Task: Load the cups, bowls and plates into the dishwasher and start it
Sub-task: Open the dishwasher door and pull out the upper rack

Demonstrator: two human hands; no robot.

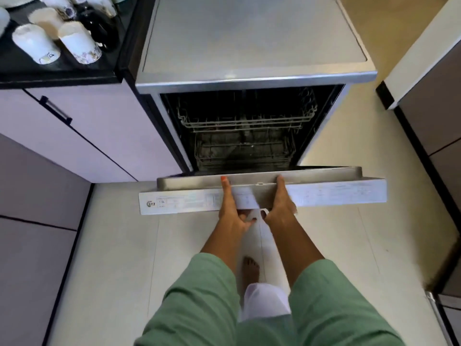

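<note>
The steel dishwasher stands in front of me with its door swung partly down. My left hand and my right hand both grip the door's top edge, thumbs on top and fingers curled underneath. Inside, the upper rack and the lower rack look empty. Several white cups and a black cup stand upside down on the black counter at the upper left. A plate shows at the far top left corner.
Lilac cabinet fronts with a black handle sit left of the dishwasher. A grey cabinet lines the right side. Pale floor tiles lie under the door, and my bare foot stands below it.
</note>
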